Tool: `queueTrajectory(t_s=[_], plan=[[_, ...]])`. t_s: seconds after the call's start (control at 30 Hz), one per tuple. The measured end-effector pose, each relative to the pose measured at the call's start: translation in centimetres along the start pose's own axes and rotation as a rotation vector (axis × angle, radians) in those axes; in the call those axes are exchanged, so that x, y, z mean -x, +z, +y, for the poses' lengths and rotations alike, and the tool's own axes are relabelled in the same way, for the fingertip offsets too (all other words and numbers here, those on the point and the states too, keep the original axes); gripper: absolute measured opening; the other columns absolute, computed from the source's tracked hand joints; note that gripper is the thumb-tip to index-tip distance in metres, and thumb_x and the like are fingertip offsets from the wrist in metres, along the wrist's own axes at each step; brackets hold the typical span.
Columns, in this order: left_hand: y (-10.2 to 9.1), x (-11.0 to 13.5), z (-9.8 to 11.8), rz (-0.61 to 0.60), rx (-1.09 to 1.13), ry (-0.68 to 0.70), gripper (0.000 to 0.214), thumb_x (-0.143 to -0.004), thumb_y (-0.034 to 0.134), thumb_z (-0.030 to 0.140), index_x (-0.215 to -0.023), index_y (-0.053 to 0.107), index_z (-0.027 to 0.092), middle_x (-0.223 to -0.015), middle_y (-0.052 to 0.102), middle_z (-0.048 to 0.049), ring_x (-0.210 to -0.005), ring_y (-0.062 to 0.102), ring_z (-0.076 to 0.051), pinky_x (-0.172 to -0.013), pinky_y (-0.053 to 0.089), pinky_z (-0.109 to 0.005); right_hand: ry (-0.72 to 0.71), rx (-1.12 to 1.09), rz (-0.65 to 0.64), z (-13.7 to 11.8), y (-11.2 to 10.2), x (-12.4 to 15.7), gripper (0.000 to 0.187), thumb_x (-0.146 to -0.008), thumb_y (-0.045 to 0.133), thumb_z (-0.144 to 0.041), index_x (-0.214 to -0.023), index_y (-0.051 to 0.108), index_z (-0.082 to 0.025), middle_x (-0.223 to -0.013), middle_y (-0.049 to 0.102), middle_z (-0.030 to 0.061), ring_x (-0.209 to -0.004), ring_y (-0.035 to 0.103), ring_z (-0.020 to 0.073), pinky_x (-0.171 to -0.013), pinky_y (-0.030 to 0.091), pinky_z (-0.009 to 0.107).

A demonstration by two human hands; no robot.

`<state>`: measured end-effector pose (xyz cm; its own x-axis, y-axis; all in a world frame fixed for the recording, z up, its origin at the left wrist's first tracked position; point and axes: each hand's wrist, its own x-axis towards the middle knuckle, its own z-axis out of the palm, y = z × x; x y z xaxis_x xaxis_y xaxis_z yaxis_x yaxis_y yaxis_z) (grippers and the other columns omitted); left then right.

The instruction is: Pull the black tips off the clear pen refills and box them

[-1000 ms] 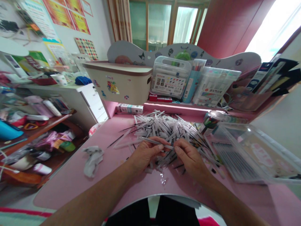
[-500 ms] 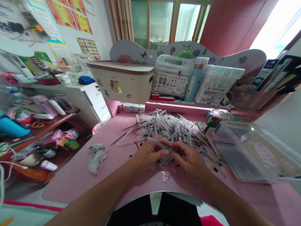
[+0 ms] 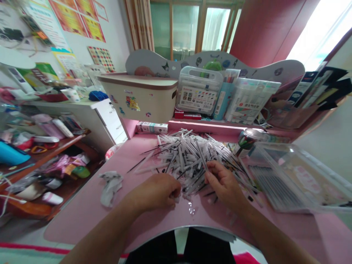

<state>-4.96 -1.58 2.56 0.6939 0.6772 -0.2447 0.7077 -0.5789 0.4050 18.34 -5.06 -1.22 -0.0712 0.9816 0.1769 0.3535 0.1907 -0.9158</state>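
Observation:
A heap of slim whitish pen-like tubes (image 3: 189, 146), mixed with black thin pieces, lies on the pink desk (image 3: 137, 223). My right hand (image 3: 221, 181) pinches one slim pen-like tube (image 3: 201, 156) at its lower end; it slants up and to the left over the heap. Low at the heap's left front edge is my left hand (image 3: 161, 190), its fingers curled down near the desk top. A small pale bit shows by its fingertips, too small to name. Tiny clear pieces (image 3: 191, 208) lie on the desk between the hands.
At right stands an open clear plastic box (image 3: 305, 176) with a row of grey sticks (image 3: 280, 189) beside it. A crumpled tissue (image 3: 110, 187) lies at left. Behind the heap are a metal can (image 3: 249, 139) and a shelf bearing a beige bin (image 3: 140, 99) and marker cases (image 3: 199, 91).
My hands have come apart. My left hand has moved left and down to the desk, while my right hand now has the tube, raised to a steeper slant.

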Motion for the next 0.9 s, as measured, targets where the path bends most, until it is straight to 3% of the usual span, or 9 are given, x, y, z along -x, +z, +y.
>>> queueTrajectory(t_s=[0.27, 0.5, 0.6, 0.73, 0.83, 0.9], plan=[[1.2, -0.5, 0.3, 0.036, -0.128, -0.034, 0.016, -0.071, 0.06, 0.014, -0.08, 0.071, 0.022, -0.083, 0.075, -0.0078, -0.081, 0.068, -0.027, -0.065, 0.037, -0.03, 0.027, -0.101, -0.057, 0.1, 0.2, 0.1, 0.01, -0.087, 0.052, -0.024, -0.097, 0.052, -0.021, -0.066, 0.056, -0.0034, -0.058, 0.051, 0.0116, -0.055, 0.037, 0.023], [0.4, 0.1, 0.6, 0.073, -0.029, 0.044, 0.013, -0.068, 0.059, 0.014, -0.076, 0.065, 0.021, -0.075, 0.068, -0.0037, -0.072, 0.061, -0.022, -0.062, 0.034, -0.029, -0.016, -0.19, -0.096, -0.5, -0.2, 0.3, 0.006, -0.08, 0.046, -0.019, -0.081, 0.051, -0.022, -0.07, 0.056, -0.0008, -0.064, 0.052, 0.0139, -0.061, 0.041, 0.027], [-0.4, 0.1, 0.5, 0.151, 0.223, 0.084, 0.009, -0.067, 0.063, 0.014, -0.072, 0.058, 0.019, -0.068, 0.059, 0.0009, -0.064, 0.053, -0.015, -0.058, 0.033, -0.025, -0.036, -0.162, -0.091, -0.1, -0.3, 0.3, 0.011, -0.083, 0.043, -0.021, -0.075, 0.05, -0.022, -0.066, 0.048, -0.0016, -0.061, 0.045, 0.0141, -0.058, 0.037, 0.027], [-0.3, -0.8, 0.0, 0.257, 0.959, 0.048, 0.019, -0.076, 0.069, 0.029, -0.081, 0.054, 0.019, -0.06, 0.049, 0.007, -0.048, 0.045, -0.008, -0.047, 0.033, -0.02, -0.043, -0.081, -0.093, 0.3, -0.2, 0.4, 0.025, -0.095, 0.043, -0.035, -0.075, 0.051, -0.022, -0.065, 0.044, -0.0018, -0.061, 0.042, 0.0141, -0.056, 0.034, 0.027], [0.3, -2.0, -0.2, 0.448, 1.384, 0.028, 0.036, -0.074, 0.077, 0.031, -0.103, 0.059, 0.018, -0.074, 0.063, 0.0029, -0.055, 0.059, -0.009, -0.05, 0.043, -0.018, -0.068, -0.007, -0.145, 0.0, -0.1, 0.5, 0.026, -0.099, 0.042, -0.039, -0.094, 0.06, -0.021, -0.069, 0.053, -0.0008, -0.064, 0.048, 0.0149, -0.06, 0.037, 0.027], [0.7, -2.7, -0.3, 0.519, 1.557, -0.007, 0.041, -0.072, 0.081, 0.029, -0.106, 0.062, 0.016, -0.083, 0.069, -0.0015, -0.061, 0.064, -0.01, -0.049, 0.045, -0.017, -0.087, 0.032, -0.18, -0.2, 0.0, 0.6, 0.028, -0.099, 0.043, -0.036, -0.116, 0.059, -0.021, -0.071, 0.058, -0.0009, -0.064, 0.052, 0.0154, -0.061, 0.038, 0.028]])
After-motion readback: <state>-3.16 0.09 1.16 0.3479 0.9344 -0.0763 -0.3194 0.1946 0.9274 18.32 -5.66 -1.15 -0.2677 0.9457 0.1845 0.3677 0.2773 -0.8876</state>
